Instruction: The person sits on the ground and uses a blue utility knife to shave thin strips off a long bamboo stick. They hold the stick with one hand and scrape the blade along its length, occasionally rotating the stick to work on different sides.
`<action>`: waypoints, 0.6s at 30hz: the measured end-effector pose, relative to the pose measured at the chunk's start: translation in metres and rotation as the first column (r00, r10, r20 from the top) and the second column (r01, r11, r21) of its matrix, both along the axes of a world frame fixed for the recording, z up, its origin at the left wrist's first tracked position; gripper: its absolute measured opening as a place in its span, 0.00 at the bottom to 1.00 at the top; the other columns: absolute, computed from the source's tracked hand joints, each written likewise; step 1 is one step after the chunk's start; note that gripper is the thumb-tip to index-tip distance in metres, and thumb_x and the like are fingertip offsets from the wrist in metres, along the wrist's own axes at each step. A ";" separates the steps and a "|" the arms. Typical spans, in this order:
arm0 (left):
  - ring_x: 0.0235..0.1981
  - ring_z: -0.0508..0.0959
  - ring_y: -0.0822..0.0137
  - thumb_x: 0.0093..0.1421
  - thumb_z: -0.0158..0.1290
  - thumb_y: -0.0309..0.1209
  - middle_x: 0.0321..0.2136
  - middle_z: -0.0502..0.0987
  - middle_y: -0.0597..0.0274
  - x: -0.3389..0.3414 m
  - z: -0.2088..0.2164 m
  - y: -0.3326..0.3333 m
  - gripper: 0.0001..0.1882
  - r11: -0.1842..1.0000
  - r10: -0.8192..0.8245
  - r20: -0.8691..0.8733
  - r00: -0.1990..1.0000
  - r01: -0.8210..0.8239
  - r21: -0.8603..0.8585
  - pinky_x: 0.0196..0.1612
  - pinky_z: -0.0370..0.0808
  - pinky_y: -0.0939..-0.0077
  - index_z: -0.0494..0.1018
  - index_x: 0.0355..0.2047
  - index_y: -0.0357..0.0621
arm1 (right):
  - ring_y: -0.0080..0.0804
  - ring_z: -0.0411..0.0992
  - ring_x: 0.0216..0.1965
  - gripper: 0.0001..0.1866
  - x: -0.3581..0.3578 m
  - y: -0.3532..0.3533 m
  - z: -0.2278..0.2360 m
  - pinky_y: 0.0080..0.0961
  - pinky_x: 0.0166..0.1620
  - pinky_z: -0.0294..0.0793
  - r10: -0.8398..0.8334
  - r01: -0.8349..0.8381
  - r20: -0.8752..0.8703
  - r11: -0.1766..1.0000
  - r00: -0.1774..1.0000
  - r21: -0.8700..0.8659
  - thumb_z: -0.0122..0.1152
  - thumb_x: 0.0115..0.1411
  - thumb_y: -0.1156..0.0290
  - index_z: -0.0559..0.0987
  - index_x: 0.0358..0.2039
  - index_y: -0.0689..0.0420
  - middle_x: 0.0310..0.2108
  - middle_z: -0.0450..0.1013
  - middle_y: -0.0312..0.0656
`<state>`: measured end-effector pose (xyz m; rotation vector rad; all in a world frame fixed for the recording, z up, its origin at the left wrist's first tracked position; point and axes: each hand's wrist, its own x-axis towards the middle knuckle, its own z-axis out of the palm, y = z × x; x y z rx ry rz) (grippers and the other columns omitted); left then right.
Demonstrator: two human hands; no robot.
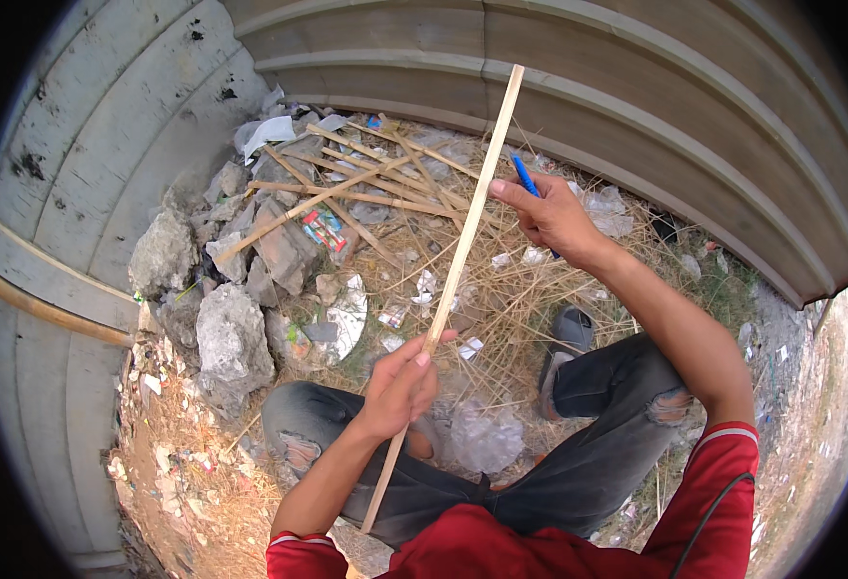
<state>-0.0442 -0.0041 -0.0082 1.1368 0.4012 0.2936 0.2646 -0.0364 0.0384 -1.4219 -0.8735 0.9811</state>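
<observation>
A long, pale split-bamboo strip (pixel 464 249) slants up in front of me, from over my lap toward the metal wall. My left hand (pixel 401 388) is closed around its lower part, thumb along the strip. Higher up, my right hand (pixel 561 218) is closed on a slim blue tool (pixel 525 176), which pokes out above the fist; its working end is hidden, so I cannot tell its kind. The right thumb tip reaches the strip's edge. Beyond my hands, several similar bamboo strips (pixel 366 179) lie crossed in a loose pile on the ground.
Rough broken stones (pixel 234 333) lie at the left of the pile. Corrugated metal walls (pixel 626 106) close off the far side and left. Thin shavings (pixel 501 309), plastic scraps and a clear bag (pixel 485 434) litter the ground around my legs and shoe (pixel 572 333).
</observation>
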 end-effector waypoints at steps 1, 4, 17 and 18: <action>0.11 0.56 0.79 0.75 0.36 0.35 0.13 0.58 0.72 0.003 0.000 -0.001 0.25 1.000 -0.005 -0.001 1.000 0.005 0.014 0.16 0.56 0.84 0.60 0.65 0.31 | 0.15 0.55 0.16 0.20 -0.009 0.002 0.001 0.21 0.20 0.54 0.044 -0.045 0.032 0.999 0.999 0.005 0.66 0.63 0.53 0.79 0.34 0.60 0.15 0.59 0.26; 0.11 0.57 0.79 0.75 0.36 0.36 0.13 0.60 0.70 0.011 -0.002 -0.003 0.25 0.999 0.007 -0.002 1.000 -0.007 0.042 0.16 0.57 0.83 0.60 0.65 0.31 | 0.16 0.58 0.20 0.18 -0.024 0.006 0.001 0.23 0.24 0.59 0.100 -0.109 0.247 0.994 0.964 0.026 0.68 0.62 0.55 0.79 0.33 0.60 0.17 0.63 0.27; 0.10 0.49 0.79 0.76 0.35 0.36 0.13 0.53 0.72 0.018 -0.008 0.004 0.27 0.975 0.181 0.051 0.982 -0.173 -0.140 0.15 0.54 0.83 0.47 0.73 0.53 | 0.59 0.78 0.30 0.27 -0.070 -0.021 0.015 0.53 0.37 0.76 0.430 -0.314 0.766 0.898 0.478 -0.308 0.51 0.67 0.46 0.82 0.34 0.59 0.24 0.77 0.57; 0.10 0.49 0.79 0.76 0.35 0.36 0.13 0.53 0.72 0.017 -0.008 0.005 0.27 0.973 0.175 0.037 0.984 -0.168 -0.156 0.15 0.54 0.83 0.48 0.73 0.53 | 0.59 0.77 0.30 0.27 -0.073 -0.021 0.010 0.53 0.36 0.76 0.422 -0.303 0.770 0.902 0.478 -0.307 0.51 0.67 0.46 0.82 0.34 0.60 0.24 0.77 0.57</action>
